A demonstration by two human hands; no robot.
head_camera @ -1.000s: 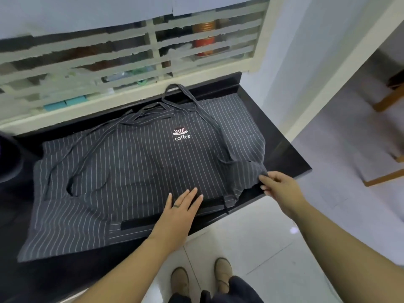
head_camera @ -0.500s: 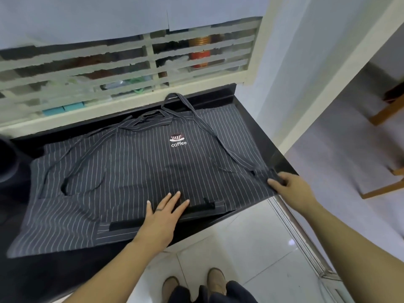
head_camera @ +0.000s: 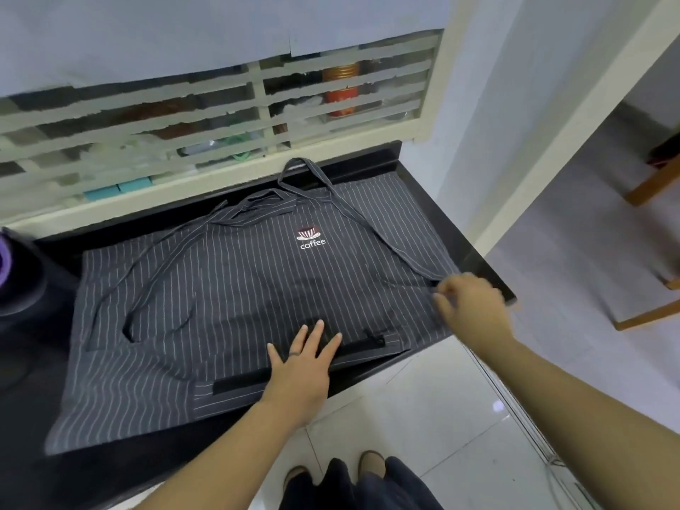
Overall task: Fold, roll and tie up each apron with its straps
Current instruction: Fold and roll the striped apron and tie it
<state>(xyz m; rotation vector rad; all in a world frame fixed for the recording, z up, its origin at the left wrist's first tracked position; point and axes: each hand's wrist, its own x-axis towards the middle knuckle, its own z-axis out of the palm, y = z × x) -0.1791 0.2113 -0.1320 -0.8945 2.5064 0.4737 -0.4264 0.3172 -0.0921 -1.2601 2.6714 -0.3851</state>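
At 6 o'clock, left hand (head_camera: 300, 366) lies spread flat on one apron (head_camera: 228, 303), covering its hem. Right hand (head_camera: 473, 307), blurred at 3 o'clock, seems to pinch a strap (head_camera: 353, 215). Apron covers the counter (head_camera: 471, 252).

Soft, even daylight fills the scene — brightest on the pale wall (head_camera: 489, 115) and white floor tiles (head_camera: 423, 410), which carry a faint sheen. The black counter (head_camera: 474, 259) shows a streak of glare along its right edge. The right hand (head_camera: 473, 305) is smeared by motion blur — the left hand (head_camera: 301, 366) stays sharp, casting a soft shadow. Wide-angle distortion bends lines near the edges.
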